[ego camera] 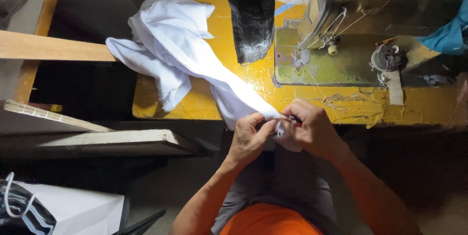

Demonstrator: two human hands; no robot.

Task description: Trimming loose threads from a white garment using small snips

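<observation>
Both hands are down at the near edge of the yellow tabletop [195,108], working close together over the lap. The left hand [249,136] has its fingers [263,125] curled in tight, thumb and forefinger pinched on the end of the white cloth [170,45]. The right hand [314,130] sits just beside it, knuckles up, fingers closed together around the same bit of cloth, with something small and red [294,118] showing at its fingertips; what that is, cannot be told from here. The two hands nearly touch, the cloth bunched between them.

From the pinch the white cloth runs up and left across the tabletop in a bright band, then piles into a loose heap at the far left corner, with part of it drooping over the tabletop's left edge.

Just behind the hands stands a worn sewing machine [336,35], a thin thread [317,86] trailing from it toward the hands. A dark cloth piece [251,15] hangs down beside the machine, to its left. A white bag [73,210] sits low at the left, on the floor.
</observation>
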